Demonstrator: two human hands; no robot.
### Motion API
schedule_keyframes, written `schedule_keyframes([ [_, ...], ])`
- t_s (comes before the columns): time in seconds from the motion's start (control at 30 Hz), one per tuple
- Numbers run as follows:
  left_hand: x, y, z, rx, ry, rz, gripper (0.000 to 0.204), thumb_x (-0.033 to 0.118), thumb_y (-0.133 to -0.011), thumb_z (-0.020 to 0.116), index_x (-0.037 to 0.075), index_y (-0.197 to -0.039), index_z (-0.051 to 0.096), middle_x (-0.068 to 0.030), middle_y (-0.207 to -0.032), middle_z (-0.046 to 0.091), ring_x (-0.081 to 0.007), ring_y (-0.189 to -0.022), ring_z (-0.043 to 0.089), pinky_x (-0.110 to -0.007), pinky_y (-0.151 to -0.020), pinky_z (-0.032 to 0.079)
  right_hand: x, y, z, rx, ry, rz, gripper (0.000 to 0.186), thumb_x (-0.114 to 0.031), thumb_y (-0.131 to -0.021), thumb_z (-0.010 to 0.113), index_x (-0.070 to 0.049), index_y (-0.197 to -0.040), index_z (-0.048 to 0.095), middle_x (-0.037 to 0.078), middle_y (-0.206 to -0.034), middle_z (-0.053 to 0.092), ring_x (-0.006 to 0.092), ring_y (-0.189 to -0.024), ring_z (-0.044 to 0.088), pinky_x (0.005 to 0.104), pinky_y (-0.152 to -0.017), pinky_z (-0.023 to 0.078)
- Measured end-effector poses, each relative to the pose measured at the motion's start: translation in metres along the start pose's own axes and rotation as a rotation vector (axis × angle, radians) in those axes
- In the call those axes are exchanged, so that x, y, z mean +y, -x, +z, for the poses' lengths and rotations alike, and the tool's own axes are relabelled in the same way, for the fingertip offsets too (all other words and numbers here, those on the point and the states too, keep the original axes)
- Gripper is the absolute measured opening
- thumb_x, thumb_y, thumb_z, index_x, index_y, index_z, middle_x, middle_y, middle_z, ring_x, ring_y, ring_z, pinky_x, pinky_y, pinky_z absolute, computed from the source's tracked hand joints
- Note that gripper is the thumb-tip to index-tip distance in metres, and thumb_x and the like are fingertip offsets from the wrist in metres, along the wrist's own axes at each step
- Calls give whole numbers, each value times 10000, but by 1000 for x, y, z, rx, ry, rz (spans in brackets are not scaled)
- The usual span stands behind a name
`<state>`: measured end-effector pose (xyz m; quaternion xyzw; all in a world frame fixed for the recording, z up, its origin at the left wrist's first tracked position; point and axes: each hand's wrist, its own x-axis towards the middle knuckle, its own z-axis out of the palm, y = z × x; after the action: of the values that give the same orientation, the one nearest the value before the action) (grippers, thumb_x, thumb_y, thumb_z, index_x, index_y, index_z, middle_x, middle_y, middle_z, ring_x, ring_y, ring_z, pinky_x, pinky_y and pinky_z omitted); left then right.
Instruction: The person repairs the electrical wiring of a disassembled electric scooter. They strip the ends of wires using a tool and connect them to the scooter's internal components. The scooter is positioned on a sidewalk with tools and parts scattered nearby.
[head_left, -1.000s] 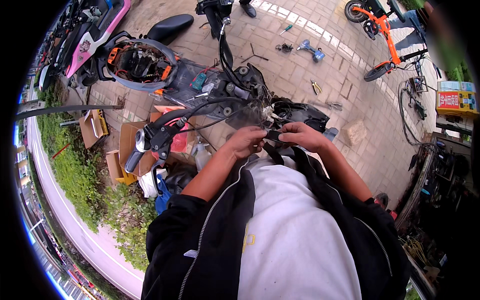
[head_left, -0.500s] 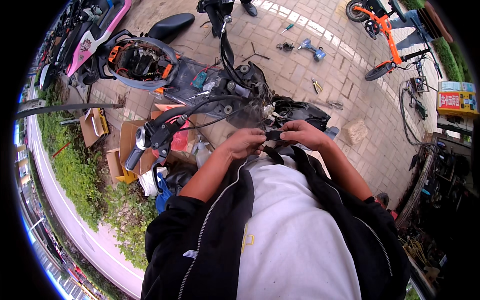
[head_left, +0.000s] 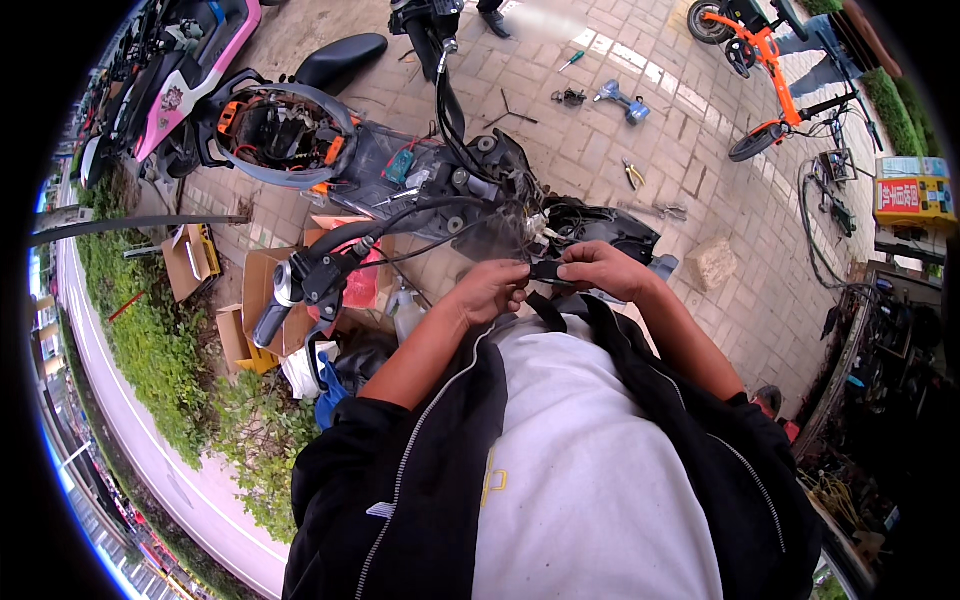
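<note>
Close in front of my waist, a black strip (head_left: 545, 271) stretches between my two hands. My left hand (head_left: 493, 288) pinches one end of it, and my right hand (head_left: 604, 270) has the other between thumb and fingers. Whether it is tape or webbing I cannot make out. Below it, a wider black band (head_left: 546, 311) hangs against my white shirt. Just beyond my hands is the partly stripped front of a scooter (head_left: 430, 165), its wires exposed. One of its handlebar grips (head_left: 268, 318) points toward me on the left.
On the paving lie a blue power drill (head_left: 622, 101), yellow-handled pliers (head_left: 633, 174), a green screwdriver (head_left: 572, 60) and a stone block (head_left: 711, 264). Cardboard boxes (head_left: 268, 300) stand left, by the bushes. An orange folding bike (head_left: 775, 75) stands far right, with a person (head_left: 815, 60) behind it.
Both hands keep their hold on the black strip and have barely moved. The far person's shoe at the top has shifted slightly left.
</note>
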<state>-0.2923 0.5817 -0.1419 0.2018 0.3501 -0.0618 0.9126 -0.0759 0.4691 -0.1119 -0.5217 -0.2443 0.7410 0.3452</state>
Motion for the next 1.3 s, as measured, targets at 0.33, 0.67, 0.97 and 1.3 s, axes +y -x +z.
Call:
schedule_keyframes([
  [0.33, -4, -11, -4, 63, -87, 52, 142, 130, -852, 673, 58, -931, 579, -35, -740, 576, -151, -608, 552, -276, -528, 429, -10, 7, 5, 37, 88, 27, 289, -227, -892, 629, 33, -1017, 607, 71, -914, 650, 138, -825, 623, 274, -761, 503],
  [0.67, -2, -30, -10, 87, -138, 66, 221, 194, -847, 701, 75, -971, 562, 9, -736, 531, -105, -595, 505, -251, -493, 387, 8, -18, -12, 34, 134, 60, 238, -218, -893, 636, -4, -996, 612, 37, -873, 615, 115, -768, 603, 240, -684, 495],
  [0.97, 5, -22, -7, 73, -182, 133, 177, 213, -873, 660, 62, -945, 602, 10, -690, 541, -108, -578, 499, -260, -504, 393, -22, -5, 5, 70, 380, 0, 286, -293, -868, 646, -9, -895, 658, -20, -759, 580, 71, -665, 480, 246, -578, 381],
  [1.3, 0, -22, -9, 154, -366, 258, 172, 211, -895, 623, 40, -915, 608, 2, -678, 533, -94, -541, 463, -244, -474, 360, -21, -13, 15, -35, 167, -128, 389, -269, -863, 666, 14, -1115, 576, 13, -940, 584, 89, -842, 518, 239, -724, 445],
])
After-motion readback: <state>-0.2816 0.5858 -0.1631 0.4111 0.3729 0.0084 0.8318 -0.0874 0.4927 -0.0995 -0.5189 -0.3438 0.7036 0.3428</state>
